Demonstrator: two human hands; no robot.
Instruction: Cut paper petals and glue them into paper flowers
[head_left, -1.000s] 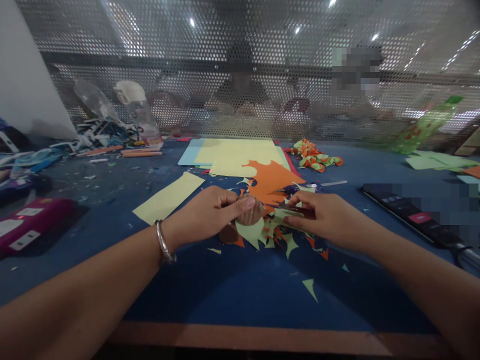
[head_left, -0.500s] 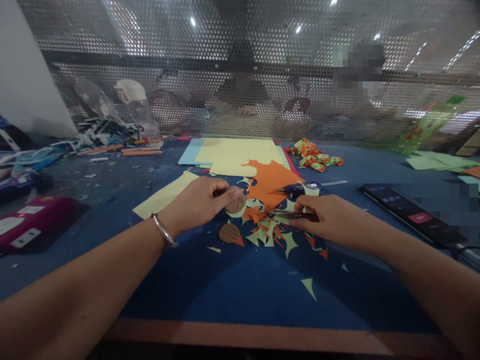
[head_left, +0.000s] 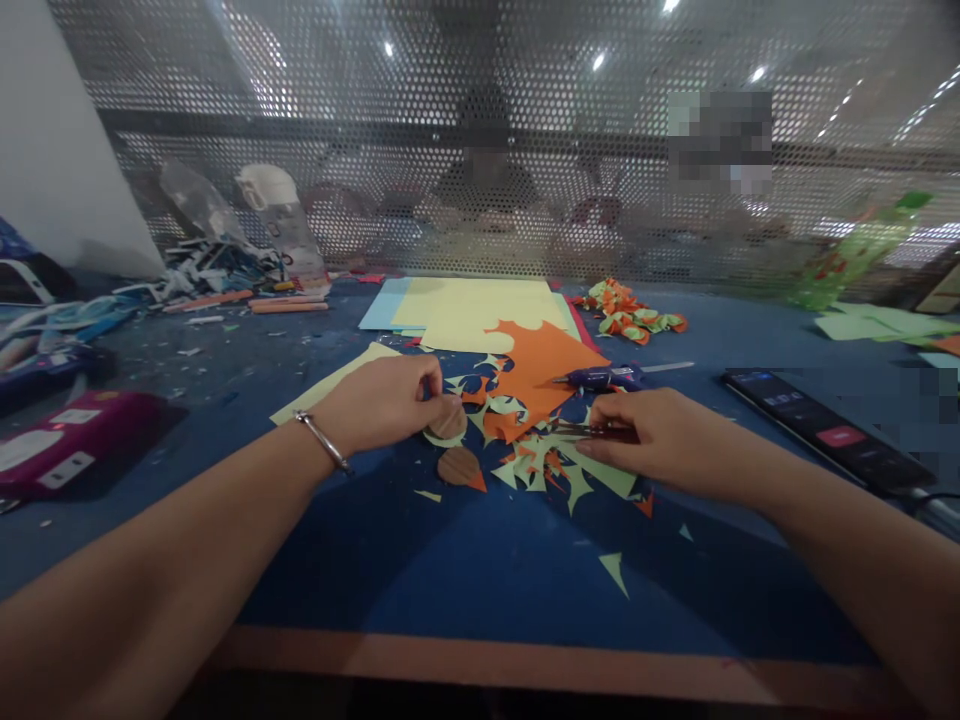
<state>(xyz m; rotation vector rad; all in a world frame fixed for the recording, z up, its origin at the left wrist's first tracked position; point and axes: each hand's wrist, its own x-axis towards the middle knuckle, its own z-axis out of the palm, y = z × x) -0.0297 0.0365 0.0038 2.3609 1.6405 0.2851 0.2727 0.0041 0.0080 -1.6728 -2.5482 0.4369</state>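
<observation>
wood-grained disc [head_left: 448, 422] sits at the fingertips of the left hand [head_left: 386, 403], a little left of centre in the head view. pale green paper [head_left: 433, 437] shows as a rim at its near edge. it is round, so i get no long axis from it. second brown disc [head_left: 459, 466] lies on the counter [head_left: 420, 570] just beside it, on the near side, an orange scrap [head_left: 478, 482] peeking out at its right.

relation i weigh most: left hand is at the disc; right hand [head_left: 646, 428] is well apart to its right, cut scraps [head_left: 529, 472] between. right hand grips a slim dark-handled tool [head_left: 619, 434], long axis roughly sideways, tip leftward, toward the disc. too small for me to call it scissors for sure.

pose, left: in from lower left, back of the hand up, thumb and forefinger narrowed to a pinch on the disc, bracelet [head_left: 322, 441] at the wrist.

pose, right: in from lower right, fingers curled round the tool, over a green sheet [head_left: 615, 474].
</observation>
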